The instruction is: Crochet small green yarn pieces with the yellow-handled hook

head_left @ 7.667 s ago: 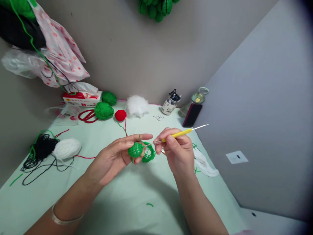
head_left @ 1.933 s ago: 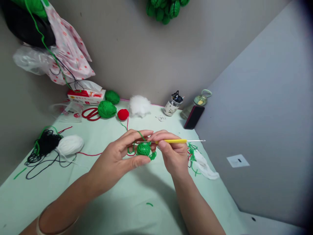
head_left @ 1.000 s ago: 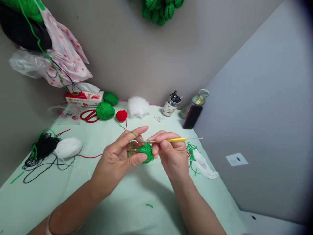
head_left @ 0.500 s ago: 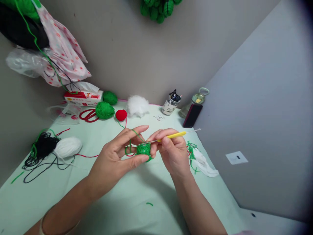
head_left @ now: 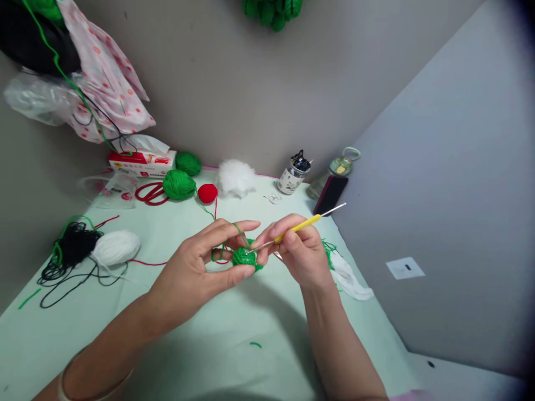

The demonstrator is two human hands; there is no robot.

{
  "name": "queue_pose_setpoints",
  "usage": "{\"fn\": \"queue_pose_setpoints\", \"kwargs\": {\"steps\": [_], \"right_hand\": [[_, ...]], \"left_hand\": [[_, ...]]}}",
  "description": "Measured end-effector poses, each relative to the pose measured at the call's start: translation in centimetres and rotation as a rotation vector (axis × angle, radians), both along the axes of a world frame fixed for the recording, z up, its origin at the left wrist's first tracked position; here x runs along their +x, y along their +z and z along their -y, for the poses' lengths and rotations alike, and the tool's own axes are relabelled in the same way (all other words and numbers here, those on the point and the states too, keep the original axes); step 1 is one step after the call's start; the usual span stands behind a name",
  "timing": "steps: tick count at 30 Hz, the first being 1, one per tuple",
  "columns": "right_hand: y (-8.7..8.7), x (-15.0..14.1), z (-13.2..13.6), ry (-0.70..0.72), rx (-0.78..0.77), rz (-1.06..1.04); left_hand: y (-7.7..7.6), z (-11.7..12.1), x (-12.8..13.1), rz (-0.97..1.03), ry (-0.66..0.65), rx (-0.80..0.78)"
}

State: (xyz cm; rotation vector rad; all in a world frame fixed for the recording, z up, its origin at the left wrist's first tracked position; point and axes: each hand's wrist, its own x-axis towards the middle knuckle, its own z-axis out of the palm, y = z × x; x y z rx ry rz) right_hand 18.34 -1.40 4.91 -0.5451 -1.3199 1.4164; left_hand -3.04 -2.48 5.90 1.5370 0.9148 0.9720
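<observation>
My left hand (head_left: 200,256) is closed on a small green crochet piece (head_left: 243,258), thumb in front and fingers behind, with green yarn (head_left: 239,229) running over the raised index finger. In my right hand (head_left: 303,250) is a crochet hook (head_left: 307,224) with a yellow grip, pinched between thumb and fingers. One metal end of the hook meets the upper face of the green piece; the other end points up to the right. Right fingertips are close against the piece's right side, and whether they grip it is hidden.
Green yarn balls (head_left: 179,185), a red yarn ball (head_left: 208,193), white stuffing (head_left: 236,178) and red-handled scissors (head_left: 150,193) lie at the back. A pen cup (head_left: 290,181), bottle (head_left: 320,186) and phone (head_left: 330,195) stand back right. Black yarn (head_left: 77,245) and white yarn (head_left: 116,247) lie left.
The hook has tilted more steeply, its far end rising, and its near tip has moved onto the face of the green piece. That piece has tipped in my left hand.
</observation>
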Motion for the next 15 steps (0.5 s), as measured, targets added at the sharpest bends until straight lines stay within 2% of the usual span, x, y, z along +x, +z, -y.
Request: {"fn": "queue_pose_setpoints", "kwargs": {"steps": [9, 15], "right_hand": [[0.3, 0.4, 0.5, 0.003, 0.076, 0.109], [0.9, 0.6, 1.1, -0.039, 0.201, 0.21]], "left_hand": [[0.3, 0.0, 0.0, -0.027, 0.004, 0.106], [0.2, 0.1, -0.1, -0.039, 0.013, 0.14]]}}
